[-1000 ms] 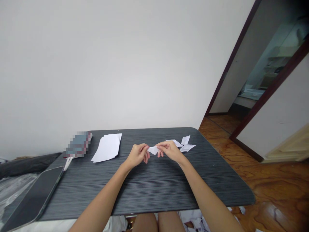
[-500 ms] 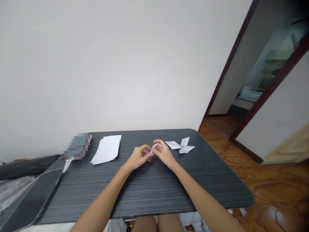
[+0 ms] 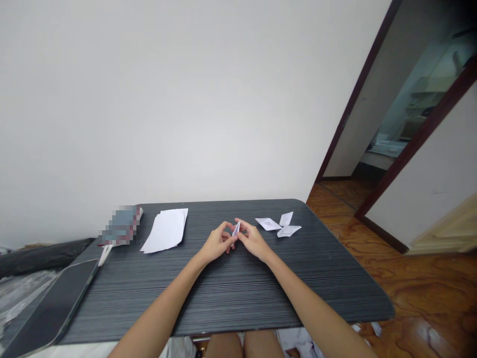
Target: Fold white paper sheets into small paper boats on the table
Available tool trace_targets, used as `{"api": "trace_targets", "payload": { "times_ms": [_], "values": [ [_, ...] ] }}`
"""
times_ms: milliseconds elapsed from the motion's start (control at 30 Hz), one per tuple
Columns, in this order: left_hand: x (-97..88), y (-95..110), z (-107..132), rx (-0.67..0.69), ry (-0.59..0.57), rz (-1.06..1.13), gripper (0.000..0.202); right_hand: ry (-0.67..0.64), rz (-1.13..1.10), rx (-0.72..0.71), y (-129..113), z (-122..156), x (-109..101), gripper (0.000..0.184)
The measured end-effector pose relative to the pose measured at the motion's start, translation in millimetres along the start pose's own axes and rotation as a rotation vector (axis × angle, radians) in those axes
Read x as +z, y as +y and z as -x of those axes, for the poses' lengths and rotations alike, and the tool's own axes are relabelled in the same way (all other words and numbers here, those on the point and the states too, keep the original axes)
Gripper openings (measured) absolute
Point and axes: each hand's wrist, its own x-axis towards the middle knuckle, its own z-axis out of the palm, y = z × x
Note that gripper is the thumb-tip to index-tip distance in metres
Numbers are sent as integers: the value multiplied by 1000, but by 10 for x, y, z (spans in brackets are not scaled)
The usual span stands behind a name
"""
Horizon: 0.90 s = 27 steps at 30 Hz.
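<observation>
Above the middle of the dark table, a small folded piece of white paper (image 3: 236, 230) is pinched between both my hands. My left hand (image 3: 217, 242) grips it from the left with thumb and fingers closed. From the other side, my right hand (image 3: 252, 241) holds it, thumb near the other thumb. The paper stands tilted, its pointed end upward. To the right of my right hand lie three folded white paper pieces, among them a diamond-shaped one (image 3: 268, 224), their tips close together.
A stack of white paper sheets (image 3: 166, 230) lies left of my hands. Farther left are a blurred-out book-like object (image 3: 121, 226) and a dark tablet-like slab (image 3: 54, 303) at the table's edge. The table (image 3: 328, 278) has a rounded right corner; a wall stands behind.
The folded paper between my fingers has turned more upright and shows more of its face. Both hands have shifted slightly, still holding it.
</observation>
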Motion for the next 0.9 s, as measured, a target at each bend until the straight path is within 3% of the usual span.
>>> {"api": "trace_targets", "payload": {
  "times_ms": [133, 300, 433, 667, 767, 900],
  "values": [
    [21, 35, 25, 9, 73, -89, 21, 69, 157, -25, -11, 26, 31, 45],
    [70, 115, 71, 98, 165, -158, 18, 186, 313, -60, -120, 99, 87, 23],
    [78, 104, 35, 12, 197, 34, 19, 69, 268, -7, -224, 146, 79, 35],
    [39, 87, -45, -279, 209, 658, 22, 21, 384, -253, -274, 118, -17, 38],
    [34, 82, -35, -275, 172, 702, 26, -13, 411, -279, -271, 116, -44, 42],
    [26, 59, -22, -234, 180, 604, 54, -39, 304, -250, -247, 98, -52, 39]
  ]
}}
